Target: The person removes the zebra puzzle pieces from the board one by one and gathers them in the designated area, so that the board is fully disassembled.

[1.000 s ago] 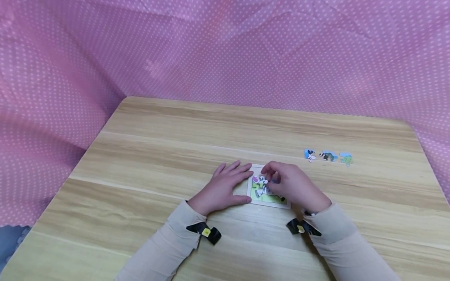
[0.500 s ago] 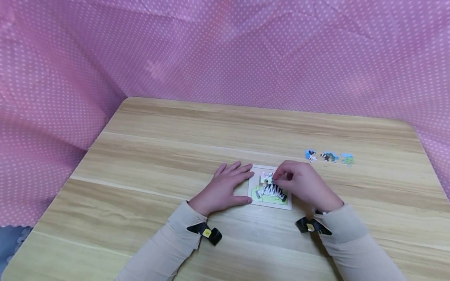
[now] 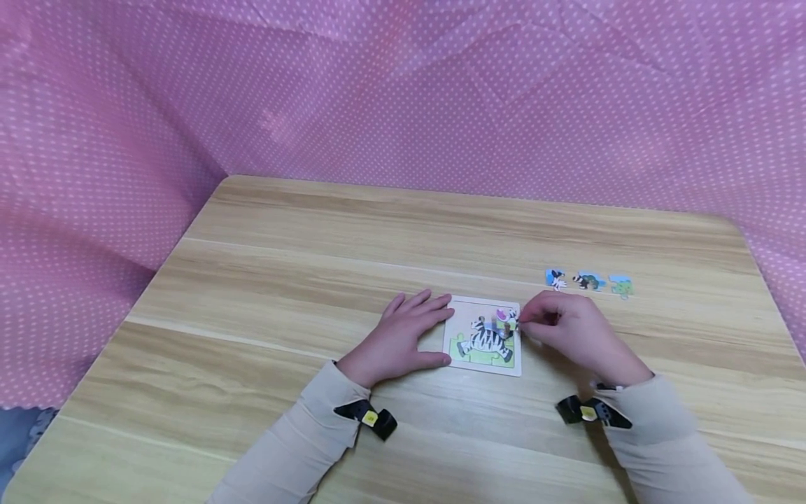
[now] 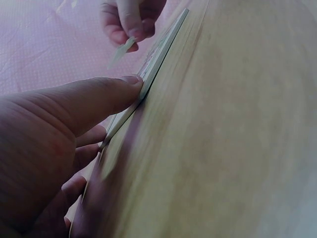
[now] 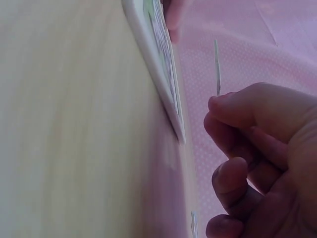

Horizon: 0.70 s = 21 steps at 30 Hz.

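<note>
A small square puzzle board [image 3: 482, 338] with a zebra picture lies on the wooden table [image 3: 378, 238]. My left hand [image 3: 403, 336] lies flat on the table, its fingers straight, with the thumb [image 4: 99, 99] against the board's left edge [image 4: 153, 69]. My right hand [image 3: 567, 329] pinches a thin puzzle piece [image 3: 506, 316] above the board's upper right corner. That piece [image 5: 217, 67] shows edge-on in the right wrist view, lifted off the board [image 5: 158, 74]. It also appears in the left wrist view, piece [image 4: 121, 49] between the fingertips.
Three loose puzzle pieces lie in a row at the right of the table: a blue one [image 3: 555, 278], one with a dark animal [image 3: 588, 281] and a green one [image 3: 620, 285]. Pink dotted cloth [image 3: 403, 91] hangs behind and around the table.
My right hand has drawn back to the right off the board, carrying one piece lifted clear. More of the zebra picture is now uncovered. My left hand has stayed put.
</note>
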Motion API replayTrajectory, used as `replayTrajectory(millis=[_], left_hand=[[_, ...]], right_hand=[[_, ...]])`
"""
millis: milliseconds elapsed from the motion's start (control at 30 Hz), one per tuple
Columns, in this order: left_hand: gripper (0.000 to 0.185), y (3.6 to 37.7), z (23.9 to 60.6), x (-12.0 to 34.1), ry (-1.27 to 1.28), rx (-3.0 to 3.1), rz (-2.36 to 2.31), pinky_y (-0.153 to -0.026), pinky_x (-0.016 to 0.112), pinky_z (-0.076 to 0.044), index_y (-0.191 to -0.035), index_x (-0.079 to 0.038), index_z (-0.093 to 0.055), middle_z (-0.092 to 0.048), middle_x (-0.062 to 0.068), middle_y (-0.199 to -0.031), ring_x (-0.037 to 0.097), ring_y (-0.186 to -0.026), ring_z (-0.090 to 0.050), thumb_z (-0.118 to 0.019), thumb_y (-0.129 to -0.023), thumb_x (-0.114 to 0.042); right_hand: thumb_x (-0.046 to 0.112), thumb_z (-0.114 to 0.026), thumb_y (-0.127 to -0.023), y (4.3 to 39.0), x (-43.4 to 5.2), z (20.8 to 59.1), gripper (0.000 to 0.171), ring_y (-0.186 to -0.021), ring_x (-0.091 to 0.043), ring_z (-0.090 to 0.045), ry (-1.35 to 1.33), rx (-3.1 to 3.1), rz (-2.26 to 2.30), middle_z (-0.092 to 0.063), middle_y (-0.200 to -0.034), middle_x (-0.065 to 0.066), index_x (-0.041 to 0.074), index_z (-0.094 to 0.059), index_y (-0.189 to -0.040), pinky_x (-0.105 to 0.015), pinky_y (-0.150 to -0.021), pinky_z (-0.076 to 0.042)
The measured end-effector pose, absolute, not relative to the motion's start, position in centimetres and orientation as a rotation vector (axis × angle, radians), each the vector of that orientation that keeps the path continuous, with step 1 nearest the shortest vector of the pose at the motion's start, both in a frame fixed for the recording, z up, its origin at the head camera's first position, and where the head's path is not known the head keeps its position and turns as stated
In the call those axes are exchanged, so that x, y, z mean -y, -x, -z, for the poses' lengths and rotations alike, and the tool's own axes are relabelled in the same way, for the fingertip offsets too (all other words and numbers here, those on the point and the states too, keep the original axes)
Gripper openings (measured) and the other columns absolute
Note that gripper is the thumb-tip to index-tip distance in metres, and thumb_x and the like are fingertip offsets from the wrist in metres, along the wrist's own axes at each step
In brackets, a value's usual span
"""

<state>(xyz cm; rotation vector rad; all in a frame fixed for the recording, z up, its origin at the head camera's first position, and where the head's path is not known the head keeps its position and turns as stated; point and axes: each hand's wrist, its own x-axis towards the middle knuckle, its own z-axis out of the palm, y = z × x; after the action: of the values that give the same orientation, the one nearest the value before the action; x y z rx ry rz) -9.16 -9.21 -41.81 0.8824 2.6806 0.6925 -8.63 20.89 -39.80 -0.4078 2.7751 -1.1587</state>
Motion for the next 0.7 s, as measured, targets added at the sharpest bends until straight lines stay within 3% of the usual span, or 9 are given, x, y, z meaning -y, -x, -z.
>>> replayTrajectory(millis=[700], left_hand=[[0.074, 9.2, 42.1, 9.2, -0.891, -2.687, -0.684, -0.122, 0.048, -0.002, -0.15, -0.021, -0.048, -0.03, -0.011, -0.162, 0.018, -0.153, -0.015, -0.074, -0.087, -0.05]], right_hand=[[0.009, -0.074, -0.089, 8.6, -27.0, 39.6, 0.01, -0.086, -0.021, -0.058, 0.201, -2.836, 0.96, -0.07, -0.099, -0.004, 0.015, -0.076, -0.097, -0.025, -0.069, -0.048]])
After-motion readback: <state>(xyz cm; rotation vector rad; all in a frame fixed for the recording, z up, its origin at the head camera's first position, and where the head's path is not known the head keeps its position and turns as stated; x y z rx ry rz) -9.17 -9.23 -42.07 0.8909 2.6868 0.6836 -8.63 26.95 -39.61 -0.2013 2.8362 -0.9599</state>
